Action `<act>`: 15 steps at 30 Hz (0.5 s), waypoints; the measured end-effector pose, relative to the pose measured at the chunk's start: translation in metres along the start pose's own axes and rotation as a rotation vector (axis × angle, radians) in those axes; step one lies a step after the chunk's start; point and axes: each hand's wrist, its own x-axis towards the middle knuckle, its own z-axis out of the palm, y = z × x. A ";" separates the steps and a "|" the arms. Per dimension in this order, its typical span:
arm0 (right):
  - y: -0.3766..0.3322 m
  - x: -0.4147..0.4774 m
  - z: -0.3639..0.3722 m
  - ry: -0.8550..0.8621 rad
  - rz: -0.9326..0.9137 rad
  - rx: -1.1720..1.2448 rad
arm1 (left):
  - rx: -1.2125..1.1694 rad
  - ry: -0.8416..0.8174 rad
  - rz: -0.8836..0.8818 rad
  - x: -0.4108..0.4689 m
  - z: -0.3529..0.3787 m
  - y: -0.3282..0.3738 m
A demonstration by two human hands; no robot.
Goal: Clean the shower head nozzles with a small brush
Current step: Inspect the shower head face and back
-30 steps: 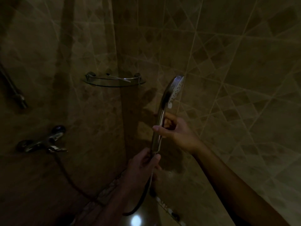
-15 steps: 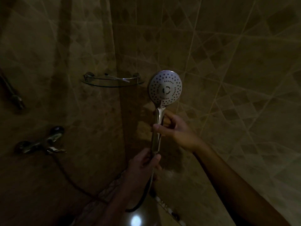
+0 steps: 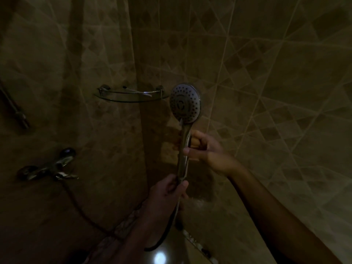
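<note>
Shower head held upright before the tiled corner.

The shower head [image 3: 185, 103] stands above both hands; its handle is gripped mid-length by the right hand [image 3: 204, 149] and at the base by the left hand [image 3: 167, 193].

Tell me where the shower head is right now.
In the head view it is centre frame, the shower head held upright just right of the glass corner shelf, the right hand at mid-handle and the left hand at its base.
</note>
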 end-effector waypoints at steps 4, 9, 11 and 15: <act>-0.003 -0.001 0.000 0.009 -0.031 0.005 | 0.050 0.040 -0.015 0.002 -0.003 -0.006; -0.002 -0.002 0.005 0.055 -0.091 -0.063 | 0.077 0.054 0.032 0.001 -0.003 -0.002; -0.004 -0.003 0.006 0.026 -0.091 -0.051 | 0.057 0.047 0.020 0.000 -0.002 0.000; -0.004 -0.004 0.004 -0.035 -0.062 0.019 | 0.020 0.042 0.022 -0.002 -0.002 0.002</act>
